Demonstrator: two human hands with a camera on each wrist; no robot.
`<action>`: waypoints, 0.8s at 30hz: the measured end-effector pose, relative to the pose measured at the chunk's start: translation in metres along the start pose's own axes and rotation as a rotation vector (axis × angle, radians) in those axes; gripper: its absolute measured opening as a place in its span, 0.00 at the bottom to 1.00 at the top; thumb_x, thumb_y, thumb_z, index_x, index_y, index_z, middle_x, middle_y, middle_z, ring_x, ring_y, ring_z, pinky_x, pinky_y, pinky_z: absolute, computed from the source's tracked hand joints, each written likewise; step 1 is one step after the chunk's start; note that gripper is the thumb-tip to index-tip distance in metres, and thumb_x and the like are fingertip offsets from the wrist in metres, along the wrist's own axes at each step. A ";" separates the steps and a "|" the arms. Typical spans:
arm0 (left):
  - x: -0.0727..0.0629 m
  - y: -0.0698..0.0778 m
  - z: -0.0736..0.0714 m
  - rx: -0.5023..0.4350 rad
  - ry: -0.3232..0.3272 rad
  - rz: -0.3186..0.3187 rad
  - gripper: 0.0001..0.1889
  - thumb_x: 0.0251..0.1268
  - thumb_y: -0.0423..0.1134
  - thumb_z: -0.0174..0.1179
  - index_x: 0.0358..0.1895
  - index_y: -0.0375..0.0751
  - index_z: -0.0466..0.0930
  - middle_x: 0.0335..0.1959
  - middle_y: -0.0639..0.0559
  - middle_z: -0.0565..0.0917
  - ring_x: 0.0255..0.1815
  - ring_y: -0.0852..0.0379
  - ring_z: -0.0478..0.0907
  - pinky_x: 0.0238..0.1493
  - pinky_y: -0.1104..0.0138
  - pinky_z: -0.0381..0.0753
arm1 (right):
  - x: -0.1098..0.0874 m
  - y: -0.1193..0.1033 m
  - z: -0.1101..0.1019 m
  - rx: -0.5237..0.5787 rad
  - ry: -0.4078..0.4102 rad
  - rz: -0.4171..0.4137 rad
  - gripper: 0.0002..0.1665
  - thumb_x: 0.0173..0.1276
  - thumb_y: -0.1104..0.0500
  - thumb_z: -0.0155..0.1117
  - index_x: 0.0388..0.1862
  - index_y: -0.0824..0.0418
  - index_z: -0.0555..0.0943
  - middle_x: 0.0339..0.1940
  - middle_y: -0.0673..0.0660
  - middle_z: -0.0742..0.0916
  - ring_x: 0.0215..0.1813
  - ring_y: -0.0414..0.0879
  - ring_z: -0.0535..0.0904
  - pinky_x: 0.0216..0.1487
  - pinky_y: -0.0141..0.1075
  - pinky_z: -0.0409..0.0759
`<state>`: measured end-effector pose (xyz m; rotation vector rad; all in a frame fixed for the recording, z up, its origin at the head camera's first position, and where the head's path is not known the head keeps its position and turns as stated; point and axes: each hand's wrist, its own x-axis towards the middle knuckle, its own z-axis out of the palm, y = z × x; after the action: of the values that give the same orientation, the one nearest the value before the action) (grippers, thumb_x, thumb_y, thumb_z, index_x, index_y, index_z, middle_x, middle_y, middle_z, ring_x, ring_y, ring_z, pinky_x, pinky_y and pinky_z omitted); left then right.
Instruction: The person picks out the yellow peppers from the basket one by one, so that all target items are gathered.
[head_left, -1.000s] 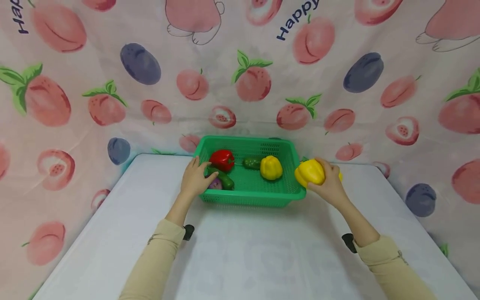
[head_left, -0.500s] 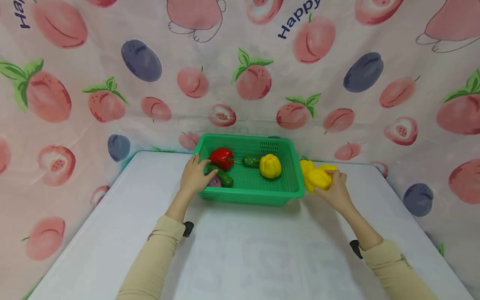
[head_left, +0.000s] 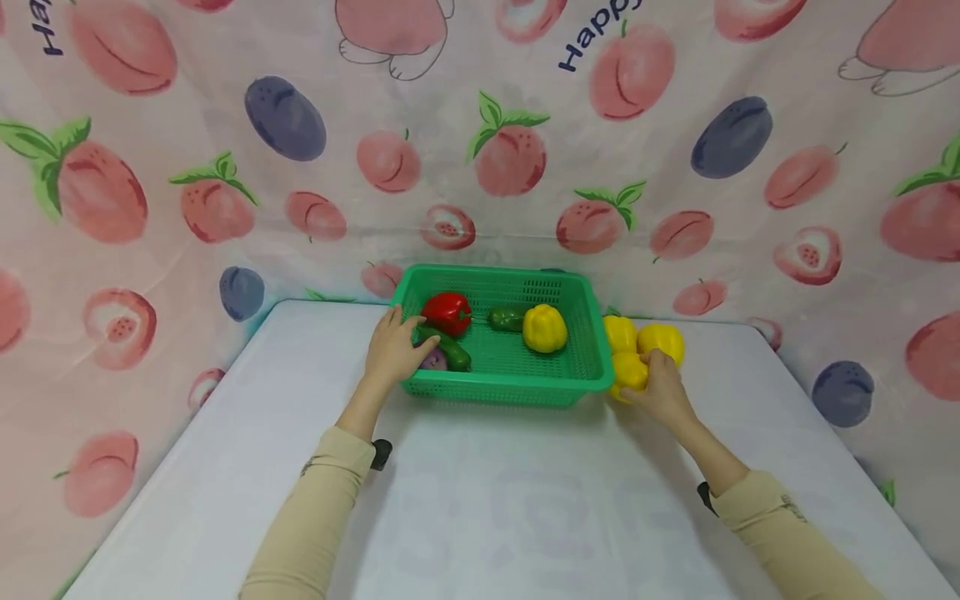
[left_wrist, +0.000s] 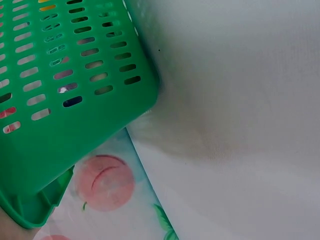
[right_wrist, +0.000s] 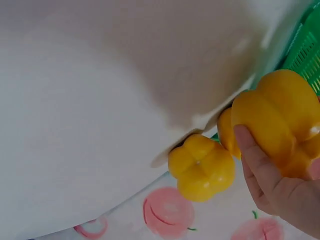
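Sleeves point(head_left: 303, 525) of beige cloth reach in from seven and four o'clock, left hand point(head_left: 392, 348) over the nine-o'clock rim of a green perforated plastic basket point(head_left: 510, 380), right hand point(head_left: 665, 393) grasping a glossy lobed yellow bell pepper point(head_left: 627, 372). The left fingertips are hard to make out, so their grip cannot be told; the right wrist view crops the pepper. It sits at the right fingers' ten o'clock, just outside the basket's four-o'clock side.
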<state>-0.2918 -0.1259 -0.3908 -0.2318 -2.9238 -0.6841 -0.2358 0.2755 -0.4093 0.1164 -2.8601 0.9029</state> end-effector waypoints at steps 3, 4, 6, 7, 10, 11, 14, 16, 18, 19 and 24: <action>0.001 0.000 0.000 0.004 0.005 0.004 0.29 0.67 0.56 0.51 0.64 0.39 0.70 0.72 0.29 0.54 0.75 0.34 0.48 0.75 0.48 0.49 | 0.001 0.000 0.002 -0.011 0.002 -0.019 0.32 0.56 0.65 0.66 0.52 0.79 0.62 0.51 0.80 0.74 0.45 0.64 0.72 0.46 0.52 0.73; 0.001 0.000 0.000 0.004 0.007 0.006 0.29 0.67 0.56 0.51 0.64 0.39 0.70 0.72 0.29 0.54 0.75 0.34 0.48 0.75 0.48 0.49 | 0.000 0.000 0.003 -0.015 0.001 -0.020 0.31 0.56 0.65 0.66 0.52 0.79 0.62 0.51 0.80 0.75 0.45 0.64 0.73 0.45 0.52 0.74; 0.001 0.000 0.000 0.006 0.006 0.007 0.30 0.67 0.56 0.51 0.64 0.39 0.70 0.72 0.29 0.54 0.75 0.34 0.48 0.75 0.48 0.49 | 0.000 -0.001 0.004 -0.018 -0.012 -0.021 0.32 0.55 0.65 0.66 0.52 0.79 0.62 0.51 0.80 0.74 0.46 0.65 0.72 0.47 0.54 0.74; 0.001 0.000 0.000 0.005 0.005 0.005 0.30 0.67 0.56 0.51 0.64 0.39 0.70 0.72 0.29 0.54 0.75 0.34 0.47 0.75 0.48 0.49 | 0.000 -0.001 0.005 -0.024 -0.024 -0.015 0.33 0.55 0.65 0.66 0.54 0.79 0.62 0.52 0.80 0.72 0.47 0.65 0.71 0.48 0.55 0.73; 0.000 -0.001 0.000 0.004 -0.002 -0.001 0.30 0.67 0.56 0.50 0.64 0.39 0.70 0.72 0.29 0.54 0.75 0.34 0.47 0.75 0.48 0.49 | -0.001 -0.003 0.007 -0.055 -0.075 0.012 0.39 0.55 0.62 0.67 0.60 0.77 0.60 0.52 0.79 0.66 0.49 0.67 0.67 0.48 0.58 0.72; 0.000 -0.001 -0.001 0.003 -0.004 -0.002 0.30 0.67 0.56 0.50 0.64 0.39 0.70 0.72 0.29 0.54 0.75 0.34 0.47 0.75 0.47 0.49 | -0.001 -0.003 0.008 -0.071 -0.094 0.020 0.41 0.55 0.62 0.67 0.62 0.75 0.59 0.53 0.79 0.64 0.48 0.68 0.66 0.48 0.59 0.73; 0.000 -0.001 -0.001 0.002 -0.004 -0.007 0.30 0.67 0.56 0.51 0.64 0.40 0.69 0.72 0.29 0.54 0.75 0.34 0.47 0.75 0.47 0.49 | -0.001 -0.004 0.007 -0.114 -0.137 0.026 0.43 0.54 0.61 0.68 0.66 0.70 0.59 0.54 0.80 0.61 0.47 0.70 0.65 0.45 0.60 0.74; 0.000 -0.001 -0.002 0.001 -0.003 -0.009 0.30 0.67 0.56 0.51 0.64 0.40 0.69 0.72 0.29 0.53 0.75 0.34 0.47 0.75 0.47 0.49 | -0.001 -0.004 0.006 -0.128 -0.156 0.013 0.44 0.54 0.62 0.68 0.67 0.69 0.58 0.54 0.80 0.60 0.48 0.71 0.66 0.46 0.61 0.74; 0.000 -0.001 -0.002 -0.001 -0.004 -0.011 0.30 0.67 0.56 0.51 0.64 0.40 0.69 0.73 0.29 0.53 0.75 0.35 0.47 0.75 0.47 0.49 | 0.000 -0.004 0.005 -0.126 -0.168 -0.005 0.44 0.53 0.63 0.69 0.66 0.70 0.58 0.56 0.81 0.60 0.49 0.71 0.66 0.48 0.62 0.73; 0.000 0.000 -0.002 -0.002 -0.005 -0.011 0.30 0.67 0.56 0.51 0.64 0.40 0.69 0.72 0.29 0.53 0.75 0.34 0.47 0.75 0.47 0.49 | 0.000 -0.004 0.005 -0.125 -0.173 -0.016 0.45 0.52 0.63 0.69 0.65 0.71 0.57 0.56 0.81 0.61 0.50 0.71 0.66 0.49 0.63 0.72; 0.000 0.000 -0.001 -0.002 -0.006 -0.009 0.30 0.67 0.56 0.51 0.64 0.40 0.69 0.72 0.29 0.53 0.75 0.34 0.47 0.75 0.47 0.49 | 0.001 -0.001 0.005 -0.127 -0.180 -0.067 0.45 0.49 0.63 0.70 0.62 0.75 0.58 0.56 0.78 0.69 0.50 0.69 0.69 0.50 0.62 0.72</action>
<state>-0.2917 -0.1259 -0.3901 -0.2220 -2.9319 -0.6884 -0.2367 0.2723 -0.4126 0.2915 -3.0488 0.7307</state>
